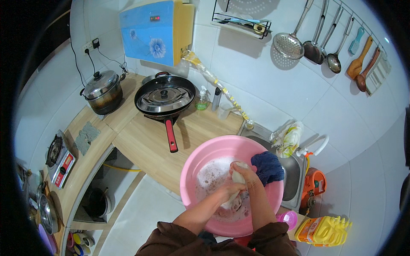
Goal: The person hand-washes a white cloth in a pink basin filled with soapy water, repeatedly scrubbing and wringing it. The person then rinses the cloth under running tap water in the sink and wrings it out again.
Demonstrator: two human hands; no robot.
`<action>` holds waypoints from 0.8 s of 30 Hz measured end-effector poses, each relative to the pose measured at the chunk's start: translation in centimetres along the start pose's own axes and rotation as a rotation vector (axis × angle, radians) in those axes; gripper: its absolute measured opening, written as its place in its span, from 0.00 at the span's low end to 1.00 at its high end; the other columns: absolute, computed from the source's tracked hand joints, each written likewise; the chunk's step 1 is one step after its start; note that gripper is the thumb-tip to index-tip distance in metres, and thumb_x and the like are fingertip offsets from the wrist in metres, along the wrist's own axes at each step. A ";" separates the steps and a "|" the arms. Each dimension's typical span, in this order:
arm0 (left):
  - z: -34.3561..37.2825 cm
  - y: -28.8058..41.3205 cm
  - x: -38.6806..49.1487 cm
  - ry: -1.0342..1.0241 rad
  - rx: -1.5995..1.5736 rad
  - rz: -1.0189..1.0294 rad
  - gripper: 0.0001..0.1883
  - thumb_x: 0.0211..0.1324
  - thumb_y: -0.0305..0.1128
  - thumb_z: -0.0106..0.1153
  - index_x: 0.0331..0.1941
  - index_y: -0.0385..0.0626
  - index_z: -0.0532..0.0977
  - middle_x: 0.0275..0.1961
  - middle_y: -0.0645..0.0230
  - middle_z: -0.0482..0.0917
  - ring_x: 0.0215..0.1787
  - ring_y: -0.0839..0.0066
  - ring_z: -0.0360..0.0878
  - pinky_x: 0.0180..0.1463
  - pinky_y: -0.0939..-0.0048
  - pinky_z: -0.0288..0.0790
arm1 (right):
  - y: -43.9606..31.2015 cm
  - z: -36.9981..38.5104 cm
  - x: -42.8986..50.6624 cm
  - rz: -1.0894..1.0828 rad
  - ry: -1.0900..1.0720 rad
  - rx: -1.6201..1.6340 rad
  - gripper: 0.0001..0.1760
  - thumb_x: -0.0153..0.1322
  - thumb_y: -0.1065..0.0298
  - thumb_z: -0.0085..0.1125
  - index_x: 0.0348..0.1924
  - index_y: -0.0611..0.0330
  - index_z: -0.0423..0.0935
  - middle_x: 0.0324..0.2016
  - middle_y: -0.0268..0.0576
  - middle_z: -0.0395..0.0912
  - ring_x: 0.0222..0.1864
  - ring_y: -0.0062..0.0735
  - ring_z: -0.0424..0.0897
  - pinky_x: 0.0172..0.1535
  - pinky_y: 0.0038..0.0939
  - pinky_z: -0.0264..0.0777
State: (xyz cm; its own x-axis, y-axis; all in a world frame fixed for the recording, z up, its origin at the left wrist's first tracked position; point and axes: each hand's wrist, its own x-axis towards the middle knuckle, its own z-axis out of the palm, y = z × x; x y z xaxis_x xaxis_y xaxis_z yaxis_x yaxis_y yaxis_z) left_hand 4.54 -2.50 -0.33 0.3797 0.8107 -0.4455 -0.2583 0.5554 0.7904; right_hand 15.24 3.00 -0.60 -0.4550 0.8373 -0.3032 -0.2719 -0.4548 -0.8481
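Observation:
Both my hands grip one bunched pale cloth (237, 178) over a large pink plastic basin (205, 147). My left hand (233, 188) holds its lower part, while my right hand (244, 170) is wrapped round the upper end. Below them, foamy grey-brown water (211, 175) fills the basin's bottom, and the cloth's lower end hangs down to it. A wet dark blue cloth (268, 168) is draped over the basin's right rim, close to my right hand.
Behind the basin is a steel sink (293, 172) with a white faucet (315, 145). A lidded frying pan (165, 96) stands on the wooden counter (137, 131), its red handle pointing toward me. Yellow jugs (323, 230) and a pink cup (290, 219) are at the right.

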 end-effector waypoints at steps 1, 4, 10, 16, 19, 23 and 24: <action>0.0 -0.3 0.2 0.040 0.045 0.067 0.15 0.39 0.29 0.61 0.35 0.41 0.70 0.26 0.65 0.75 0.23 0.73 0.73 0.24 0.73 0.67 | -0.1 0.4 0.1 0.004 0.087 -0.036 0.11 0.64 0.59 0.57 0.30 0.57 0.72 0.21 0.34 0.71 0.21 0.24 0.72 0.26 0.26 0.69; 0.3 -1.9 0.7 0.089 0.175 0.357 0.23 0.38 0.27 0.60 0.44 0.43 0.67 0.31 0.65 0.76 0.30 0.69 0.75 0.33 0.70 0.69 | -0.6 2.0 -0.3 0.076 0.256 -0.060 0.11 0.63 0.59 0.57 0.26 0.57 0.72 0.18 0.33 0.70 0.20 0.23 0.71 0.22 0.26 0.66; -0.8 -2.8 2.0 0.351 0.968 0.090 0.42 0.37 0.42 0.65 0.58 0.46 0.56 0.44 0.56 0.74 0.46 0.63 0.72 0.49 0.64 0.66 | 0.3 3.6 -0.4 -0.069 0.539 -0.197 0.16 0.64 0.54 0.56 0.24 0.58 0.68 0.17 0.35 0.68 0.18 0.25 0.68 0.21 0.27 0.64; -5.1 0.1 0.7 -0.280 0.911 0.271 0.51 0.35 0.51 0.65 0.62 0.45 0.49 0.57 0.55 0.63 0.60 0.61 0.59 0.62 0.66 0.54 | -2.0 1.4 1.0 -0.281 0.428 -0.038 0.21 0.67 0.52 0.44 0.20 0.61 0.67 0.15 0.39 0.67 0.19 0.27 0.69 0.23 0.30 0.64; -8.7 -1.6 3.6 -0.044 1.298 0.105 0.49 0.32 0.45 0.68 0.61 0.49 0.52 0.58 0.54 0.62 0.60 0.60 0.59 0.62 0.67 0.54 | -1.4 -0.8 0.9 -0.425 0.511 -0.609 0.18 0.68 0.57 0.42 0.23 0.64 0.68 0.14 0.39 0.67 0.21 0.30 0.70 0.27 0.29 0.66; -9.7 0.1 3.1 0.035 1.435 0.127 0.35 0.39 0.48 0.61 0.53 0.44 0.65 0.54 0.52 0.67 0.57 0.59 0.64 0.57 0.60 0.59 | 3.5 -7.5 1.5 -0.389 0.445 -1.588 0.15 0.67 0.59 0.43 0.35 0.63 0.70 0.32 0.49 0.74 0.35 0.41 0.73 0.38 0.38 0.65; -8.2 0.6 2.4 0.178 1.426 0.103 0.24 0.44 0.39 0.57 0.47 0.42 0.70 0.52 0.55 0.69 0.56 0.64 0.66 0.53 0.58 0.62 | 4.5 -8.0 1.6 -0.341 0.405 -1.429 0.15 0.64 0.59 0.48 0.40 0.59 0.70 0.39 0.51 0.72 0.43 0.45 0.71 0.45 0.41 0.64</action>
State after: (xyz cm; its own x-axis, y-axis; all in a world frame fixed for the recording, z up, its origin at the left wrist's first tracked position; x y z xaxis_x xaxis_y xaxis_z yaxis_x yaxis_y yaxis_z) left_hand -1.96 1.24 -4.35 0.2729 0.9061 -0.3233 0.8553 -0.0746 0.5128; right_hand 20.02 4.74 -8.36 -0.2219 0.9705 0.0945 0.8176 0.2380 -0.5243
